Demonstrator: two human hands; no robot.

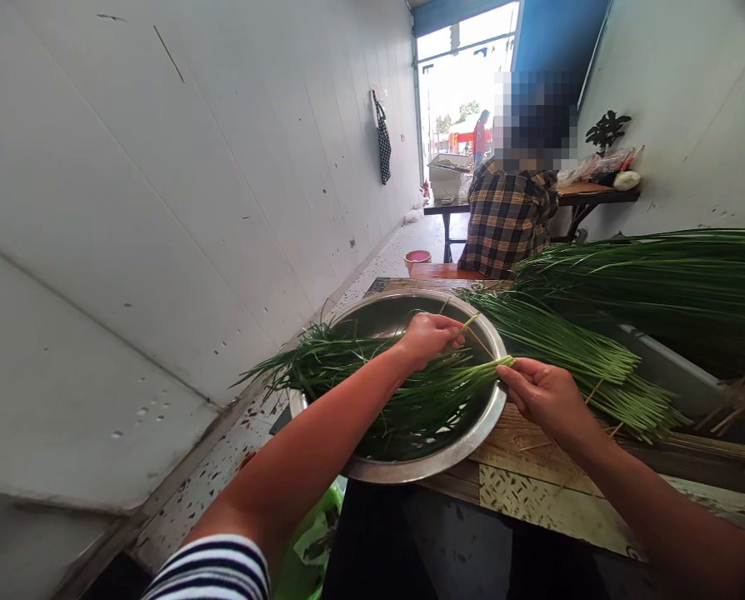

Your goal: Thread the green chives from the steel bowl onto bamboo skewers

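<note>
Greens [322, 358], long and grass-like, lie in a wide metal bowl [403, 473] at the edge of a wooden table, their leafy ends spilling over the far-left rim as we work with bare hands. Our right hand [544, 390] pinches the pale ends of a small bunch [472, 377] at the bowl's right rim, fingers closed on the stems while the leaves trail back into the bowl. Our left hand [433, 337], above the bowl, is closed too, thumb and fingers nipping a pale stalk [470, 322]; a thin brown strand [480, 342] runs between the two hands. We judge the work to be partway along, with much left. A fair heap already rests in the bowl, though we cannot tell how much of it is finished. Just beyond the right rim, a thick pile [572, 346] lies on the table [510, 442], its cut ends roughly lined up and seemingly not yet handled stalk by stalk. Behind it, a larger stack [653, 262] stretches out of view above a grey crate [672, 354], and we take that as further stock in waiting. Ahead of us, a person in a plaid shirt [510, 217] sits facing away, near the bright doorway.
</note>
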